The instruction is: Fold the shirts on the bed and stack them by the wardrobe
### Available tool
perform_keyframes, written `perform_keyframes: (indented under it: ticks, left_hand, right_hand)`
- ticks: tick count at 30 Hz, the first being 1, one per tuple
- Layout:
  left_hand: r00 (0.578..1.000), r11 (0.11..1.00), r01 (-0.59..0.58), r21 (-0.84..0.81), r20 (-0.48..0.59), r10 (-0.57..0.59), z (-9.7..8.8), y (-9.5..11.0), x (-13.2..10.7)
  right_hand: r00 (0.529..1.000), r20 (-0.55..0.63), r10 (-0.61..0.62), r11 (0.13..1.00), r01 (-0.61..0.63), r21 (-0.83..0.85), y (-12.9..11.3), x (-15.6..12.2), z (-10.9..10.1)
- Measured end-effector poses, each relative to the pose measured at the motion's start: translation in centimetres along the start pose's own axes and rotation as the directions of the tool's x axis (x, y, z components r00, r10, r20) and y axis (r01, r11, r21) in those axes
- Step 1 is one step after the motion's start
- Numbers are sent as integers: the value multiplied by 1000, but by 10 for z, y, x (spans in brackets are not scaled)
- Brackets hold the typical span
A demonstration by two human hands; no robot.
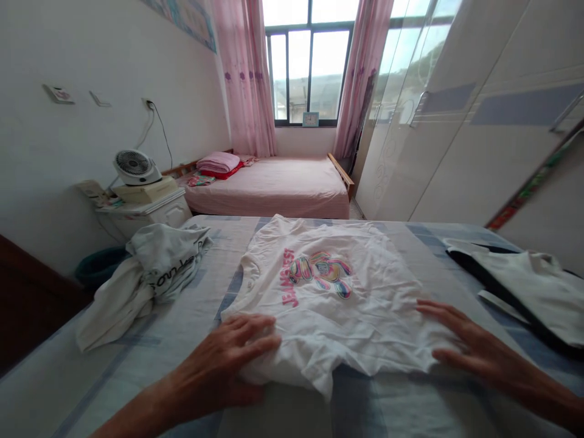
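A white T-shirt [365, 310] with a colourful bear print and pink lettering lies spread on the bed, its neckline towards the left and its cloth wrinkled. My left hand [232, 359] rests on the sleeve at the near left, fingers stretched out and a little blurred. On the right, my right hand [460, 340] touches the shirt near its hem, with the fingers apart. Neither hand is closed round the cloth.
A crumpled white garment with black lettering [159, 267] lies on the bed's left side. Folded white and black clothing [533, 286] is at the right. Beyond stand a pink-covered bed [292, 182], a small fan [135, 166] on a cabinet, and a wardrobe [456, 121].
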State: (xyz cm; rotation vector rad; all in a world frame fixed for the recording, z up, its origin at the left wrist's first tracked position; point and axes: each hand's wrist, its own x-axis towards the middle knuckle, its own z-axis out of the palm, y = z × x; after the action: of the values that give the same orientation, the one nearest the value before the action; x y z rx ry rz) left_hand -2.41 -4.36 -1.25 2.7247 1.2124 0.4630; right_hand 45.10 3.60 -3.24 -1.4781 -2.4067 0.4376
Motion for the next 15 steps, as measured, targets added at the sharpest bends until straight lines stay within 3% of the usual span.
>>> perform_keyframes:
  ticks: [2,4,7,10,12,15]
  left_hand:
    - [999,997,-10,75,-51,14,11,7,-5]
    - [996,998,2,67,-94,5,20,7,0]
    - [978,988,128,-86,-154,-140,20,3,14]
    - [889,898,314,-310,-235,-392,-4,0,30]
    - [837,853,345,-392,-282,-469,-28,1,37]
    - [847,871,295,-392,-315,-429,-60,4,36]
  right_hand:
    - [1000,19,-10,1000,11,-26,3,-22,6]
    - [999,-40,6,1000,-7,-25,6,-28,12]
    - [982,-152,113,992,-103,74,2,-14,13]
    - [927,-298,229,962,-168,217,-11,7,-4]
    - [877,-426,223,959,-119,257,-22,15,-23]
    - [815,-567,119,987,-33,160,-36,11,-50]
